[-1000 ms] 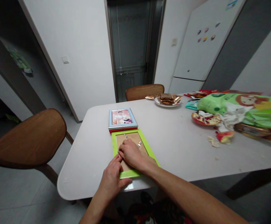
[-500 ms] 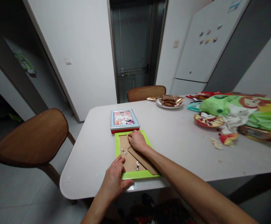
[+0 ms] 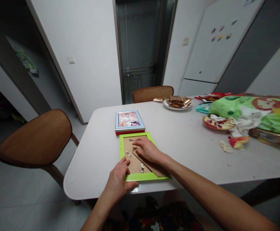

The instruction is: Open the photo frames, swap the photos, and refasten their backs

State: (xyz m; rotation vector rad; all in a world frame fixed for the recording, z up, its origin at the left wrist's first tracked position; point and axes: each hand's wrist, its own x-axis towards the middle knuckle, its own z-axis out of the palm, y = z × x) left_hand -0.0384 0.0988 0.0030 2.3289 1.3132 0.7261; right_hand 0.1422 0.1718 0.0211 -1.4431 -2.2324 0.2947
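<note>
A green picture frame (image 3: 122,148) lies face down near the table's front edge, its brown backing board (image 3: 134,163) upward. Metal clips show at the top (image 3: 132,140), the left (image 3: 128,154) and the bottom (image 3: 142,168) of the board. My left hand (image 3: 119,175) grips the frame's lower left corner between thumb and fingers. Over the board's upper right part is my right hand (image 3: 146,149), fingers apart, nothing visibly held; it partly hides the brown stand flap (image 3: 154,167). Just behind, a light blue frame (image 3: 129,129) with a pink picture rests on something red.
Behind to the right stands a plate (image 3: 178,108) of gold packets. Farther right lie an opened pomegranate (image 3: 218,123), peel pieces (image 3: 238,142), crumpled tissue (image 3: 247,120) and a green bag (image 3: 229,106). Wooden chairs stand at the left (image 3: 39,138) and far side (image 3: 152,93).
My right hand has come off the top clip and moved slightly right and toward me, its fingers spreading. My left hand stays on the frame's corner. The camera view has shifted slightly.
</note>
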